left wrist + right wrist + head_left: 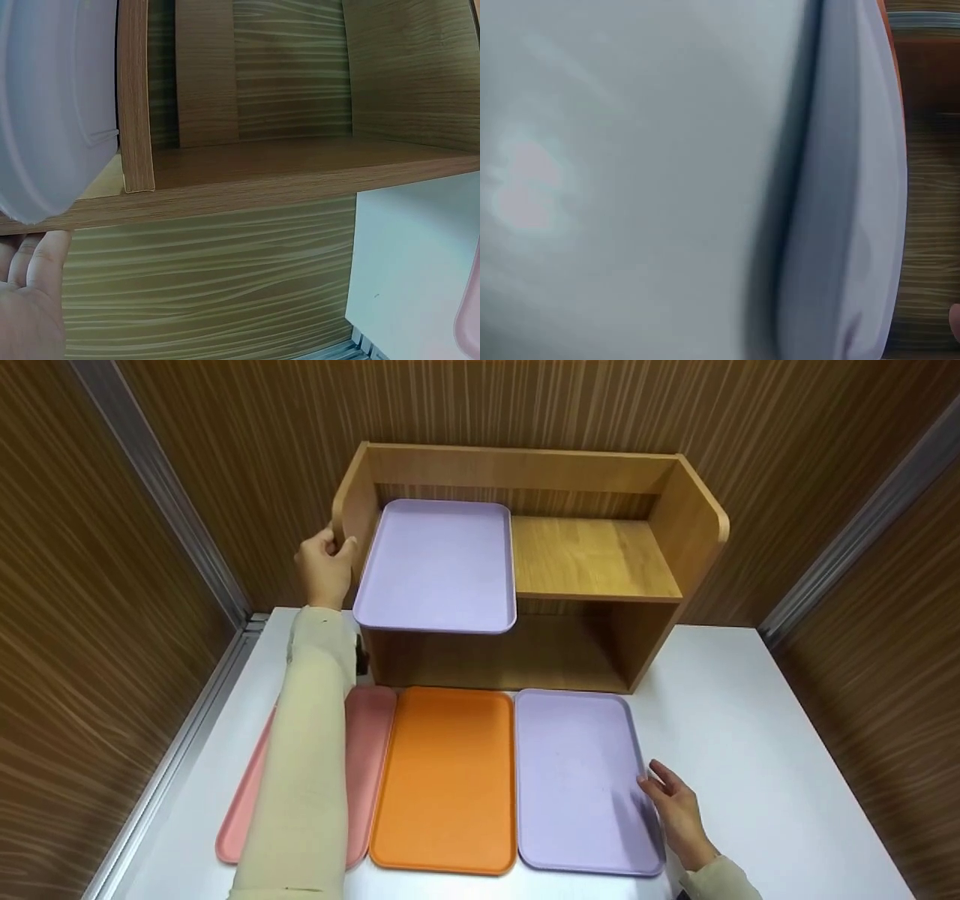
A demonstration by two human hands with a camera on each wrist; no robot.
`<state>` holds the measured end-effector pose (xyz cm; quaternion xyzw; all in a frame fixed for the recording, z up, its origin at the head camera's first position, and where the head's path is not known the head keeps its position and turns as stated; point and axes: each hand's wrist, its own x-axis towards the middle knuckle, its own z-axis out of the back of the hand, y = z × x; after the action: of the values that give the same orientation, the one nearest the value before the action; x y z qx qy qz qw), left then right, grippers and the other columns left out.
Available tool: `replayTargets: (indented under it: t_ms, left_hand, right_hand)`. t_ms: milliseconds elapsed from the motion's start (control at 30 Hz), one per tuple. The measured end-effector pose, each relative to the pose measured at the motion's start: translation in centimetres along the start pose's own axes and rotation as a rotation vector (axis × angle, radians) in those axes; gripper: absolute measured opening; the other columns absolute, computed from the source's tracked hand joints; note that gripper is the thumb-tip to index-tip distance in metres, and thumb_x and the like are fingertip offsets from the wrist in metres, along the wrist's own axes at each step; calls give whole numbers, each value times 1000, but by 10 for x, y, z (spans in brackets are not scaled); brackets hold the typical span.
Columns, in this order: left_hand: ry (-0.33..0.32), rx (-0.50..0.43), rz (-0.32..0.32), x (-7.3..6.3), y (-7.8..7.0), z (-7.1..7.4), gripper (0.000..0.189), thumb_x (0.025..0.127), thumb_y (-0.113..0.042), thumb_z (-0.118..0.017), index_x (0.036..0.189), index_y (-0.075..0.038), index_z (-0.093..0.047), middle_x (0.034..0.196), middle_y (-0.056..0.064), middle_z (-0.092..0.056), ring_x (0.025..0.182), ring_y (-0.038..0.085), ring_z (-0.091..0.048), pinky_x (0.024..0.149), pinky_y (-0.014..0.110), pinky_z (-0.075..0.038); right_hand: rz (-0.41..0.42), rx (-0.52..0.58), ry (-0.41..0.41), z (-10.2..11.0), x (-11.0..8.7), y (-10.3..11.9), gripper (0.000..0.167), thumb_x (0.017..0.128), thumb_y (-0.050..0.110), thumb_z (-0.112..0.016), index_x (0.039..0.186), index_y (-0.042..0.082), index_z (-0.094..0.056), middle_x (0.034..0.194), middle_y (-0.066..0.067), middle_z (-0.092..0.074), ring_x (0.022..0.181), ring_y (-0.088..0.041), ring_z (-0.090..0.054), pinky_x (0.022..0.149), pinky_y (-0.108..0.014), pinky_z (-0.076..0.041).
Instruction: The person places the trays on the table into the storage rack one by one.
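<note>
My left hand (326, 566) grips the front edge of the left side panel of a wooden two-tier shelf (600, 559). In the left wrist view its fingers lie along the panel's outer face. Beside it, a lilac tray (439, 566) sits on the upper tier against that panel, its front end jutting past the board. My right hand (679, 814), fingers loosely extended, is at the right edge of a second lilac tray (581, 780) on the table. The right wrist view shows that tray's raised rim (840, 187) close up.
An orange tray (450, 780) lies left of the lower lilac tray. Further left is a pink tray (371, 765), partly hidden under my left sleeve (304, 780). The white table (720, 697) is enclosed by wood-grain walls with metal corner rails.
</note>
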<state>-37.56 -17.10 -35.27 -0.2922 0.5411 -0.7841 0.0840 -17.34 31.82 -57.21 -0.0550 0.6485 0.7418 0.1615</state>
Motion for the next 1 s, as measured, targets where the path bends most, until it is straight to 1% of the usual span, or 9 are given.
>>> replayTargets:
  t_ms: [67,167,233,300,367,433,667,867,1000]
  left_hand:
    - [0,-2,0,0,-1,0,14,88,-12,-63,91,1,-67,88,9,-66,75,10,-50,69,19,-40]
    - [3,-5,0,0,-1,0,14,88,-12,-63,91,1,-67,88,10,-65,76,11,-50,69,20,-40]
    - [5,-11,1,0,-1,0,15,89,-12,-63,93,2,-67,88,9,-65,76,11,-51,69,20,-40]
    - [2,-21,4,0,-1,0,15,88,-12,-63,94,1,-68,87,7,-65,77,12,-51,69,20,-41]
    - [-1,-28,9,0,0,0,15,88,-12,-63,94,1,-68,87,7,-65,77,12,-51,69,20,-41]
    - [-4,-30,6,1,0,-1,16,88,-11,-63,96,1,-69,88,7,-66,77,12,-52,69,20,-41]
    - [7,-8,-9,1,0,1,18,88,-11,-63,99,2,-70,91,10,-67,77,11,-53,69,19,-41]
    - [2,-2,16,0,-1,2,18,89,-14,-62,99,-1,-69,93,9,-67,81,13,-54,72,22,-43]
    - [3,-17,13,-1,-1,2,17,88,-13,-62,98,0,-69,92,8,-67,81,13,-54,72,22,-43]
  right_hand:
    - [1,-19,-18,-1,0,-2,62,95,13,-54,145,-6,-21,150,-23,-23,136,-33,-27,78,-4,-36]
    - [2,-75,-47,-2,-1,-6,62,94,13,-57,144,-6,-26,147,-26,-28,129,-31,-37,77,-6,-38]
    - [9,-122,-75,-3,-1,-9,61,92,13,-60,142,-7,-30,144,-28,-33,120,-24,-46,76,-7,-39]
    - [23,-139,-100,-4,0,-11,59,91,10,-61,140,-9,-32,141,-30,-36,108,-12,-52,76,-8,-41]
    - [37,-144,-123,-4,2,-14,57,90,6,-61,138,-11,-35,138,-31,-39,96,-1,-53,75,-8,-42]
    - [42,-168,-137,-4,2,-16,54,90,3,-60,136,-12,-36,135,-32,-42,90,3,-52,74,-8,-43]
    - [53,-242,-141,-4,6,-19,49,89,-1,-58,132,-15,-40,128,-33,-48,97,-14,-56,72,-11,-45]
    - [73,-264,-161,-4,9,-22,43,89,-2,-54,128,-16,-44,121,-33,-53,84,-3,-54,70,-13,-45]
    - [59,-265,-163,-1,8,-22,42,91,0,-50,130,-13,-45,126,-32,-51,89,-5,-54,71,-12,-44]
